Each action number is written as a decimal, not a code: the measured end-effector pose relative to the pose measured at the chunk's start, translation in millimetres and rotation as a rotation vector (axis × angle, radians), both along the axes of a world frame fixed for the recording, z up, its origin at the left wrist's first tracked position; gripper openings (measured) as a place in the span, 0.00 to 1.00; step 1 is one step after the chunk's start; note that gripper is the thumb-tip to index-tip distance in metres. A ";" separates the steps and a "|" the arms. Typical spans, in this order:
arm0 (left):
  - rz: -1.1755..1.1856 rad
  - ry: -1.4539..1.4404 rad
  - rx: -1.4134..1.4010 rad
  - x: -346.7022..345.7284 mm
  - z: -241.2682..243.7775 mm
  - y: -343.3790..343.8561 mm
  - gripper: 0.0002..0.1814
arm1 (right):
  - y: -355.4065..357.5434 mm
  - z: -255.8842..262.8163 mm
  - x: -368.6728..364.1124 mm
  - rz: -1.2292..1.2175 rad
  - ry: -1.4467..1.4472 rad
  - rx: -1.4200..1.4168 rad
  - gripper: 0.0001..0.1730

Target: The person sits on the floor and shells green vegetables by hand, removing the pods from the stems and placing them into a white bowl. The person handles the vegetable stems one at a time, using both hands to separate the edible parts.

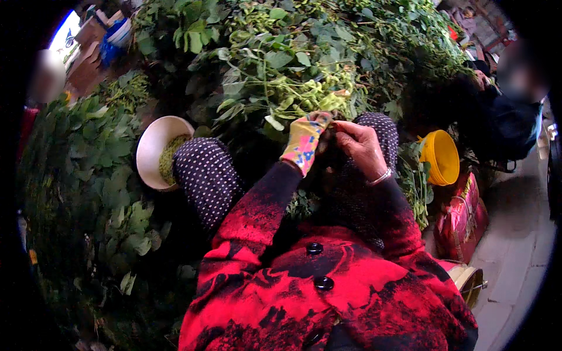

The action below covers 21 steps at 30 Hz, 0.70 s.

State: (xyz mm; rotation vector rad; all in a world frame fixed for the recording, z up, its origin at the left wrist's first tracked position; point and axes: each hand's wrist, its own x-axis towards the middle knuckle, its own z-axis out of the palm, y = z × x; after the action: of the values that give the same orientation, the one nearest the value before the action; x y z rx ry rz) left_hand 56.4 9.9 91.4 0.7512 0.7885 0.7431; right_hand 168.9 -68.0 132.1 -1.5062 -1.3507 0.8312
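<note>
My left hand [305, 140], in a yellow, pink and blue patterned glove, grips a soybean plant [314, 94] with green pods and leaves. The plant's stems spread out beyond the glove, over my knees. Close beside the gloved fingertips, my bare right hand [360, 145] has thumb and forefinger pinched at the dark stem end; the fingers partly hide that spot. A white bucket [145, 149] lies tilted against my left knee, with green beans or pods [167, 162] inside.
A large heap of soybean plants [377, 35] rises ahead, and more leafy stalks [88, 153] cover the left side. On the right are a yellow bucket [442, 158], a red bag [463, 219] and a person in dark clothes [491, 123]. Cardboard [85, 66] stands at upper left.
</note>
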 end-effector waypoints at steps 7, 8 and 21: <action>0.028 0.037 0.089 -0.8 -6.4 4.3 0.10 | 1.6 -10.3 -3.4 0.004 -0.063 0.017 0.15; 0.042 0.014 0.131 1.7 -12.9 6.5 0.11 | 0.9 -8.4 -3.7 0.017 -0.083 0.042 0.15; -0.033 0.023 0.061 -9.6 8.5 2.2 0.05 | 0.5 0.0 -13.0 -0.004 0.095 0.019 0.14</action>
State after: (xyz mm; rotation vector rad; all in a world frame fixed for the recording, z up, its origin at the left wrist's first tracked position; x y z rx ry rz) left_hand 46.8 12.1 100.0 0.8273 0.7751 0.7326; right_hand 155.9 -67.6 132.1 -1.4360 -1.2822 0.8747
